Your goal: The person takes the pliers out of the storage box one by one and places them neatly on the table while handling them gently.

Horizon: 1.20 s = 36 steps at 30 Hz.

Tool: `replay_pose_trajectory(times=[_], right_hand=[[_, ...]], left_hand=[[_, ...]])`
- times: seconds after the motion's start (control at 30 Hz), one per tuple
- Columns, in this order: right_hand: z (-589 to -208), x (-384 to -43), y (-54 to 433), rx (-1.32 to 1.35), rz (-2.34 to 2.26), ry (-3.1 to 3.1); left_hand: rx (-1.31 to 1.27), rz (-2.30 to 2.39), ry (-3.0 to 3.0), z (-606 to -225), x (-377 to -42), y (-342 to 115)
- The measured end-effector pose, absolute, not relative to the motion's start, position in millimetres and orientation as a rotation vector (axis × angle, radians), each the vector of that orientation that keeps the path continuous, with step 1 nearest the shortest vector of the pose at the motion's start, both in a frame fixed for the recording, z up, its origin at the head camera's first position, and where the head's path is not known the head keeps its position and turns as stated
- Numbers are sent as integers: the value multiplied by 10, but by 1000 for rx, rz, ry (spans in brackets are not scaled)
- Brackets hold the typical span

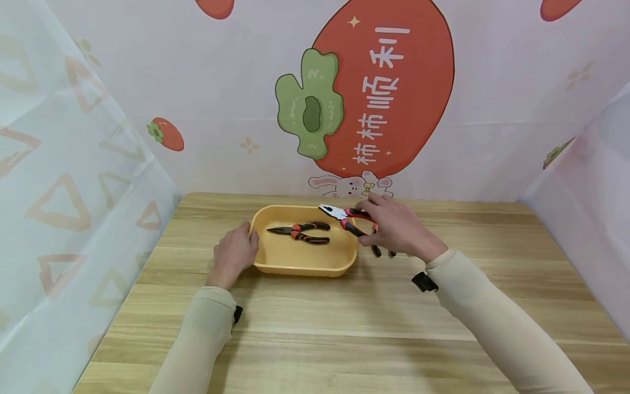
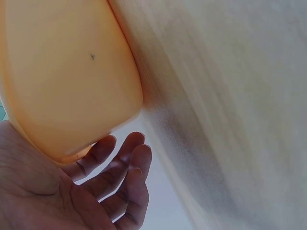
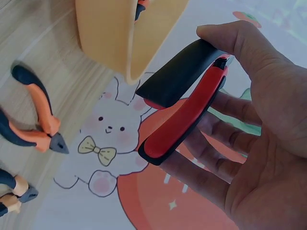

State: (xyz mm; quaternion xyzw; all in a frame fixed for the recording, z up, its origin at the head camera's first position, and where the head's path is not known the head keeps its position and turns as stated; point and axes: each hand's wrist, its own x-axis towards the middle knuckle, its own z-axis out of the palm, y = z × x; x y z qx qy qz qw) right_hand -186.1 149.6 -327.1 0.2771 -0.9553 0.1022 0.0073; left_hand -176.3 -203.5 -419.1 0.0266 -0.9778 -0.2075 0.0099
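Observation:
My left hand (image 1: 236,251) grips the left end of a yellow plastic basin (image 1: 302,270), thumb at the rim and fingers on the outer wall. Inside the basin lie long-nose pliers (image 1: 297,232) with orange and black handles, their tip pointing left. Over the basin's right rim, my right hand (image 1: 396,225) holds combination pliers (image 1: 339,213) by their red and black handles. Their silver jaws point left over the basin. The right wrist view shows the handles (image 3: 189,117) spread slightly apart between thumb and fingers.
Two more pliers lie on the wooden table right of the basin: one with orange and black handles (image 3: 42,103), another with paler handles (image 3: 20,186) cut by the frame edge. My right hand mostly hides them in the head view. A printed cloth wall (image 1: 221,153) stands behind the table.

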Motion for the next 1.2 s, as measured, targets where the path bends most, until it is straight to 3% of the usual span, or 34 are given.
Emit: replay_pose_trajectory(times=[1.2], right_hand=[[-3336, -1908, 2116, 650, 328, -3019]], left_hand=[[104, -633, -3060, -4195, -1768, -2024]])
